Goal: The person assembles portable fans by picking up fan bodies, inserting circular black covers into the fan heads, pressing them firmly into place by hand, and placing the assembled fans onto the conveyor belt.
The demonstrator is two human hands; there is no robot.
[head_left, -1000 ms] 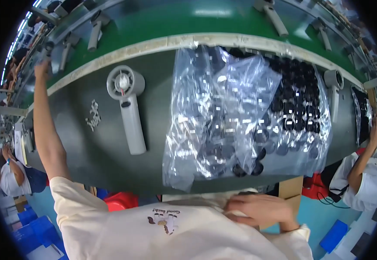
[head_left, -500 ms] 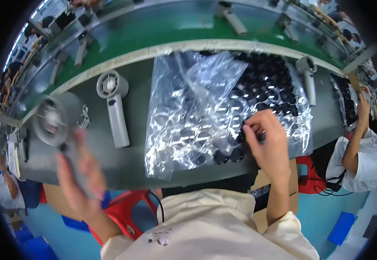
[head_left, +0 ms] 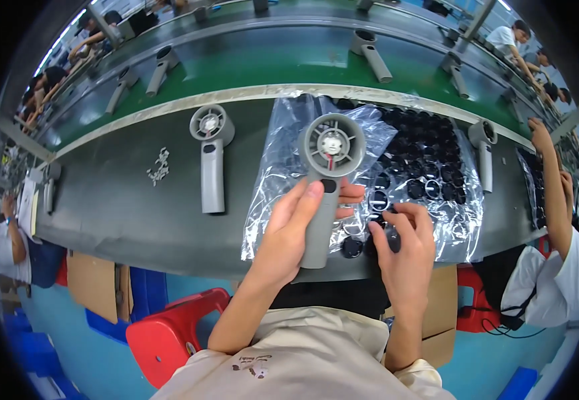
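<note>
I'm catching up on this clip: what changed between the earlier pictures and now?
The left hand, stretched out far left a second ago, has brought a gray fan rightward and inward, holding it above clear plastic. The right hand has gone from the shirt front forward to the black discs; whether it grips one is unclear. The white bits and the fan beside them stay on the table.

At six o'clock, the person wears a loose, creased cream shirt with short sleeves. A small print in brown and white, its details too small to make out, sits just past six. The right sleeve ends in a wide opening at five o'clock. Left hand and right hand are bare.
</note>
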